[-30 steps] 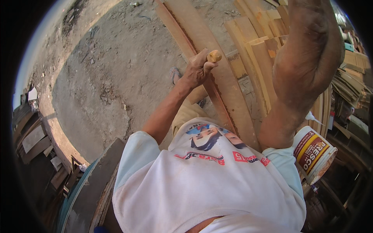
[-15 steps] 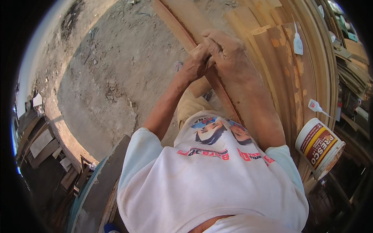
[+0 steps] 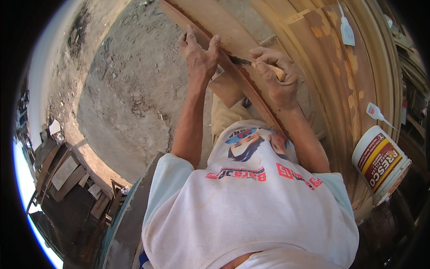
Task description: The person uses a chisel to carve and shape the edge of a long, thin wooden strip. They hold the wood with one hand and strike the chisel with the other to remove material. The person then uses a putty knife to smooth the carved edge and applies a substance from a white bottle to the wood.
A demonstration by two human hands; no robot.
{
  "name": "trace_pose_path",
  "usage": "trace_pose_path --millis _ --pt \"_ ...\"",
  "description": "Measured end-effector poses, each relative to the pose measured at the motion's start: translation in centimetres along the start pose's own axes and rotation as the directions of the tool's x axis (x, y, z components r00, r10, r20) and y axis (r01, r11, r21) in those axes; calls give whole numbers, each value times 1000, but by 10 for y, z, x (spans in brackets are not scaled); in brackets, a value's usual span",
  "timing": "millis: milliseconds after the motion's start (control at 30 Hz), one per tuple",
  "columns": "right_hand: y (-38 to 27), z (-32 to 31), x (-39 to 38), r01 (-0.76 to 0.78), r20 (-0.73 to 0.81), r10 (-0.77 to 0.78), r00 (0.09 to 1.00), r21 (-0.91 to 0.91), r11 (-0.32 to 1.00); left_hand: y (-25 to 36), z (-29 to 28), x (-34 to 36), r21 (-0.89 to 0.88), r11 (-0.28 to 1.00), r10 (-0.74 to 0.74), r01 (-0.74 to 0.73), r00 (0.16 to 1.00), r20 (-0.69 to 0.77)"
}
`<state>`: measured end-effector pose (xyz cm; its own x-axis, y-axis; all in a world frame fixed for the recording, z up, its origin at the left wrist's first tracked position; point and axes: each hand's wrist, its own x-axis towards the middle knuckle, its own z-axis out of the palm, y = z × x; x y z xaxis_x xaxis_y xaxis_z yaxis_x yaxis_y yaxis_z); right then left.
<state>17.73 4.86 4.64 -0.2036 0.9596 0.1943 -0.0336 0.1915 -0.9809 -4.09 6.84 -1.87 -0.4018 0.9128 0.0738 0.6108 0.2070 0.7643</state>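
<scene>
A long wooden board (image 3: pixel 244 85) with a red-brown edge runs diagonally from the far left toward my shirt. At its left edge rests my left hand (image 3: pixel 199 56), thumb and fingers spread and touching the wood. My right hand (image 3: pixel 280 80) is closed around the wooden handle of a knife (image 3: pixel 271 71). Its dark, narrow blade points left and meets the board's edge, close to my left thumb; whether the tip cuts in, I cannot tell. A short wood piece (image 3: pixel 226 89) sits beneath the board, by my leg.
Several long planks (image 3: pixel 322 58) are stacked at the right, with a white nozzle bottle (image 3: pixel 346 31) and a second one (image 3: pixel 374 111) on them. A white tub (image 3: pixel 380 161) with a brown label lies tilted near right. Scrap wood (image 3: pixel 67 172) lies left on dirt ground (image 3: pixel 130 89).
My hands, pressed together over the board before, have come apart. The left has moved left with its fingers spreading; the right has moved down and right, and the knife now shows.
</scene>
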Motion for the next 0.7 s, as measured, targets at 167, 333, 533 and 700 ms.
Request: trace_pose_path --millis 167,333,533,700 --pt "-9 0 13 -41 -86 33 996 -90 995 -8 5 2 37 997 67 -66 997 -34" --pt "-24 4 39 -153 80 182 980 -283 947 -16 6 2 -5 994 105 -105 994 -39" --pt "-16 23 62 -114 198 193 961 -349 930 -16 10 1 -4 997 82 -82 996 -32" --pt "1 33 72 -64 253 139 957 -282 957 -11 1 -1 -39 996 84 -84 996 -14"
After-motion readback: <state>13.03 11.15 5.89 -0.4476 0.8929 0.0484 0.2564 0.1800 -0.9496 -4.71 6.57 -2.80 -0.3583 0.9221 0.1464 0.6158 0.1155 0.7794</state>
